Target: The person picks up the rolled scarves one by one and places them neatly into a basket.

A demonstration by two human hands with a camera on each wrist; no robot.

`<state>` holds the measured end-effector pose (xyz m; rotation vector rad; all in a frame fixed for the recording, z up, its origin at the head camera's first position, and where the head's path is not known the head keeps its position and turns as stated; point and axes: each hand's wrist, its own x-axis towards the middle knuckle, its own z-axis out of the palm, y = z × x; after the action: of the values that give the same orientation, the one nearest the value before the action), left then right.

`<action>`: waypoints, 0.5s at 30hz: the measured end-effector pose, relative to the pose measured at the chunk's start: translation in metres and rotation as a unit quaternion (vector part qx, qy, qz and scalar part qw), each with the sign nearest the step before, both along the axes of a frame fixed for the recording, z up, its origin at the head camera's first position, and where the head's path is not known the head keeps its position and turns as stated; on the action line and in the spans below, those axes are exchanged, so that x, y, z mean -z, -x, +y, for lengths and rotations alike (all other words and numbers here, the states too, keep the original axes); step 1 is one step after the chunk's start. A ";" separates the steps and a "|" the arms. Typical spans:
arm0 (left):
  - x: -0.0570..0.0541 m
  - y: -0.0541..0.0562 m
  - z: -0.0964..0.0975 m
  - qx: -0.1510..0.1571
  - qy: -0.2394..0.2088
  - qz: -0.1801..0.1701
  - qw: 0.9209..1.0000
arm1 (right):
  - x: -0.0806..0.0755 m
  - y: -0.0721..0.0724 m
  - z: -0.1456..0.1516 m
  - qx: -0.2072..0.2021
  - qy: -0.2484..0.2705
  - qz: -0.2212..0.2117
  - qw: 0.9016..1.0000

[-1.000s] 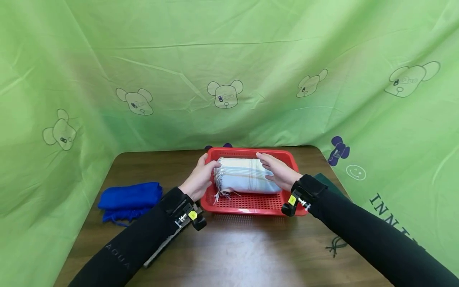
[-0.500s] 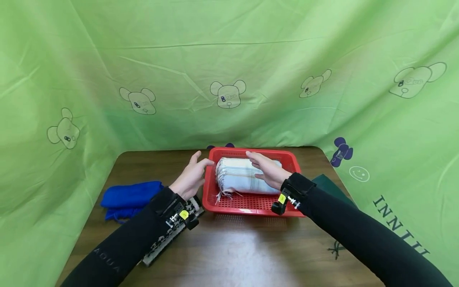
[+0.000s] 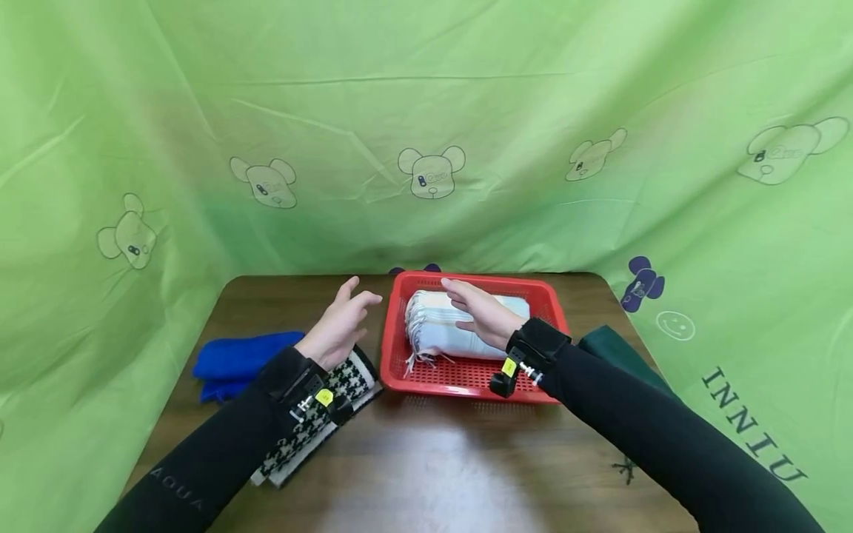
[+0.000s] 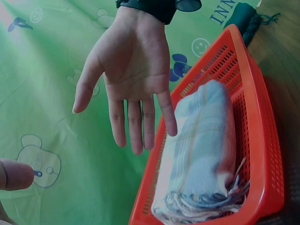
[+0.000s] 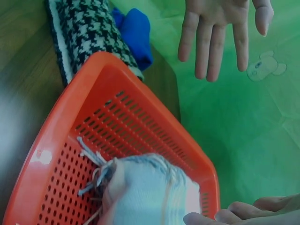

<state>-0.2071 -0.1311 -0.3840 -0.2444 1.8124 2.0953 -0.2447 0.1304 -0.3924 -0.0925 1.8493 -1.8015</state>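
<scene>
L hand [image 3: 341, 323] hangs above the table's left half w/ fingers spread and relaxed, gripping nothing; it's just off the basket's [image 3: 400, 374] 9 o'clock rim, not touching. The R wrist view shows the same palm [image 5: 220, 28], fingers straight. R hand [image 3: 481, 317] is flat over the towel [image 3: 433, 333], fingers straight; light contact or just above, can't tell. The L wrist view shows that palm [image 4: 133, 70] spread in front of the towel [image 4: 201, 154], nothing pinched.

The towel is a pale plaid roll w/ fringe at its left end, lying inside the red basket, which sits at 12 o'clock on the table [image 3: 433, 466]. At 9 o'clock, under the L forearm, lies a houndstooth cloth [image 3: 320, 414]; past it, near 10 o'clock, a blue cloth [image 3: 233, 359]. A dark green cloth [image 3: 620, 355] lies at 3 o'clock, by the basket's right side.

Step, as I read it: the towel is placed and both hands have let go. Next move prob. calls for the L hand to drop onto the houndstooth cloth, closest to it, get a grip on both ends, w/ the R hand clearing the rim first.
</scene>
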 end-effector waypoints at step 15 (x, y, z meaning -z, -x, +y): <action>0.001 -0.004 -0.027 0.007 0.009 0.005 1.000 | -0.003 -0.001 -0.034 -0.018 0.016 -0.007 1.000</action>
<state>-0.2029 -0.1578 -0.3851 -0.2263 1.8334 2.0754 -0.2438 0.0963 -0.3895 -0.1224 1.7982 -1.8032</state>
